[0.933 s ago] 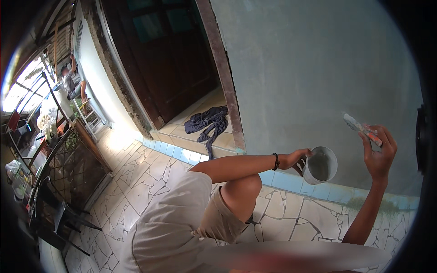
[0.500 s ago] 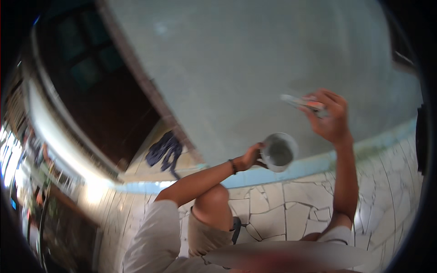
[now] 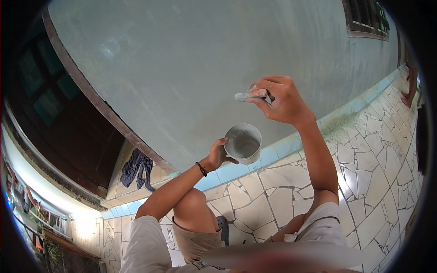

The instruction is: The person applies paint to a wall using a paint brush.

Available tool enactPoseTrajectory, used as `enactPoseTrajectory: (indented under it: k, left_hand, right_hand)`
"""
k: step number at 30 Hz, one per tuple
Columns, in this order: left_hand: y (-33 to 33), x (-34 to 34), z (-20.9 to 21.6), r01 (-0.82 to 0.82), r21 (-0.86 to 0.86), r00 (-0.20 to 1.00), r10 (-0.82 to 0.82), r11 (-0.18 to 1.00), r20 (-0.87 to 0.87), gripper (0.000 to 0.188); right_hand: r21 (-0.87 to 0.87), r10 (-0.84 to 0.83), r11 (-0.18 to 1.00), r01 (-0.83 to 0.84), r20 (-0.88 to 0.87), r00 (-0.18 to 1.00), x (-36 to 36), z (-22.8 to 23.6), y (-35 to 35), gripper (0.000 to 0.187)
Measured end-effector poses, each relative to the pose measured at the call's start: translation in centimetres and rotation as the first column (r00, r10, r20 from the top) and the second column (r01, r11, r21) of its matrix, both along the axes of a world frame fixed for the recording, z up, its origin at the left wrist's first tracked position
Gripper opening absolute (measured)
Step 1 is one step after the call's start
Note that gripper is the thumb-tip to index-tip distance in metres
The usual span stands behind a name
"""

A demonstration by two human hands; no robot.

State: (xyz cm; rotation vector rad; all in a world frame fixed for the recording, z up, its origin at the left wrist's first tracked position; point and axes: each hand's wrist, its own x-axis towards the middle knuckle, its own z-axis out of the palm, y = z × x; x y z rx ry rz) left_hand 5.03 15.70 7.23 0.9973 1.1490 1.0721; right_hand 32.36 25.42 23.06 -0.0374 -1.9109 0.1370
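My left hand [image 3: 218, 154] grips a white plastic tub [image 3: 249, 159] by its side, fingers under and thumb near the rim. Grey, wet-looking material [image 3: 244, 144] lies inside it. Above and to the right, my right hand [image 3: 284, 101] is closed around a small flat hand tool [image 3: 248, 96], orange and caked with grey. Its exact kind is hard to tell, as the fingers cover part of it. The tool's grey end points left, in front of the grey-green wall [image 3: 182, 68]; whether it touches the wall I cannot tell.
A dark wooden door [image 3: 68, 118] stands at the left, with a dark cloth [image 3: 138, 168] on its tiled step. Light-blue tiles [image 3: 232, 172] edge the wall's foot above a cracked-stone floor [image 3: 291, 175]. A barred window [image 3: 368, 20] is upper right; another person's leg [image 3: 412, 86] shows far right.
The view has turned and sharpened, bringing the window and another person's leg into sight. Both hands appear further left in the picture, still holding the tub and the tool.
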Motion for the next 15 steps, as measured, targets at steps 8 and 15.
enactPoseTrajectory:
  k: [8, 15]
  left_hand:
    - [0.1, -0.4, 0.0, -0.005, -0.018, 1.0, 0.005, 1.0, -0.025, 0.085]
    - [0.1, -1.8, -0.5, 0.041, -0.029, 0.999, -0.042, 0.999, -0.026, 0.086]
  right_hand:
    - [0.055, -0.041, 0.998, 0.042, -0.026, 0.999, -0.2, 0.0, 0.4, 0.022]
    - [0.073, -0.011, 0.997, 0.015, -0.052, 0.999, -1.5, -0.8, 1.2, 0.022]
